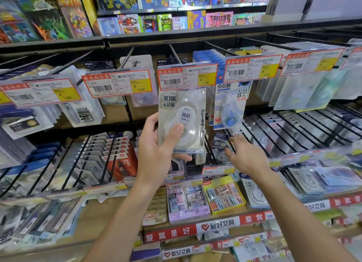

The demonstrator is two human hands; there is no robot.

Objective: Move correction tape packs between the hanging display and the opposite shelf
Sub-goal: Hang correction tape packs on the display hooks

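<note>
Left hand (156, 154) fingers grasp one correction tape pack (182, 120); right hand (245, 155) fingers spread, released.

Not much to report on the person, honestly. Just two bare forearms coming up from the bottom of the shot, no sleeves showing anywhere along them. The left hand (156, 150) and right hand (247, 156) are both bare too, no gloves. No watch, bracelet or ring that can be made out on either wrist or any finger. Nails look short and plain, though it's a bit blurry.
</note>
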